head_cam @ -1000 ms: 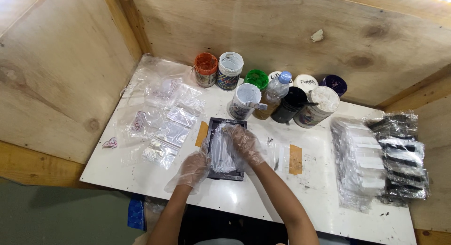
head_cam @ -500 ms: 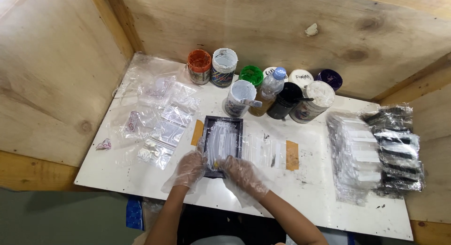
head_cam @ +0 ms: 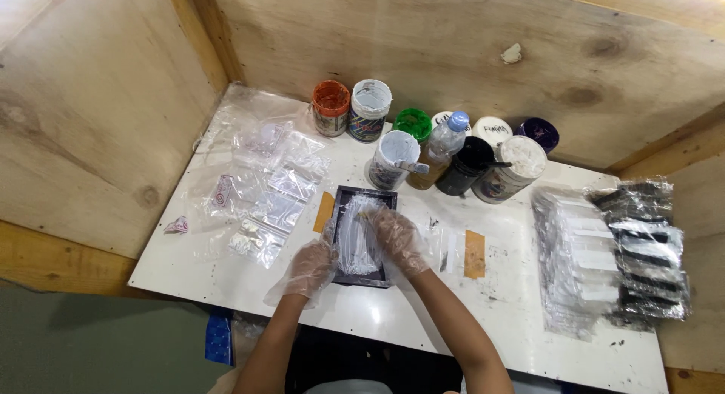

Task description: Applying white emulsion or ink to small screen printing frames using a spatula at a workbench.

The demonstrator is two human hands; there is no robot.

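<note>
A white surface (head_cam: 393, 318) fills the corner between plywood walls, and on it the biggest load is the stack of wrapped black and white packs (head_cam: 615, 254) at the right edge. Next in size is the spread of clear plastic bags (head_cam: 264, 186) at the left, too overlapped to count. Along the back stand nine paint jars (head_cam: 370, 111) and one plastic bottle (head_cam: 442, 148) among them. In the middle lies one dark tray (head_cam: 362, 235) with a crumpled clear sheet (head_cam: 353, 239) on it, flanked by two orange tape strips (head_cam: 474, 254), one on each side. Compared with half a second ago, the right hand (head_cam: 399, 239), which was then down at the tray's near edge, has moved up and now rests flat and open on the sheet, fingers spread, pressing rather than gripping. The left hand (head_cam: 308, 269), gloved in loose clear plastic like the other, has stayed at the tray's near left corner; it is loosely curled against the tray's edge, and I cannot tell whether it pinches anything.
</note>
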